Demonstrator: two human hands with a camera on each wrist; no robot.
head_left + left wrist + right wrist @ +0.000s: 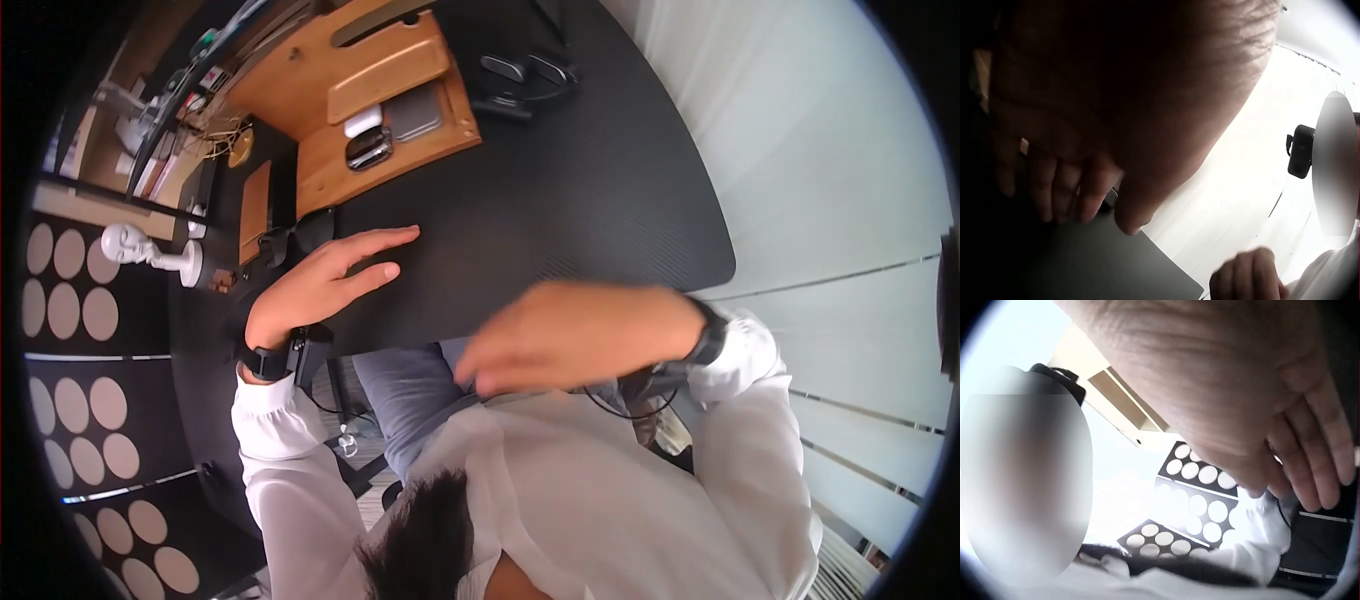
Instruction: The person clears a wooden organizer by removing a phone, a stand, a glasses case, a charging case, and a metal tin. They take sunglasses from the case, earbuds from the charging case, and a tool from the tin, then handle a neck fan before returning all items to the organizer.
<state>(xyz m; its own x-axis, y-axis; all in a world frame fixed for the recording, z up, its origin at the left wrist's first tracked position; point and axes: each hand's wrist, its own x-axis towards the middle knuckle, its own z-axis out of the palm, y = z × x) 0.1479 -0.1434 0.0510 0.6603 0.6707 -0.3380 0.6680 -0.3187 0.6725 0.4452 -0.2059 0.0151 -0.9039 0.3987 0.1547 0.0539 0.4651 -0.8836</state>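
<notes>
My left hand [325,275] hovers palm-down over the front left part of the black desk [590,170], fingers straight and thumb apart. Nothing is in it; the left wrist view shows the bare palm [1147,81] and loosely bent fingers. Just behind this hand lies a black object [314,230], partly covered. My right hand [590,335], blurred by motion, is in front of my body at the desk's near edge, fingers extended toward the left. In the right wrist view its palm [1222,387] is bare, with the fingers slightly bent.
A wooden organizer [280,80] stands at the back, bearing a small white case [363,121], a black glossy item [369,148] and a grey flat piece [415,113]. Black devices [525,85] lie right of it. A white mannequin head [135,243] stands at the left.
</notes>
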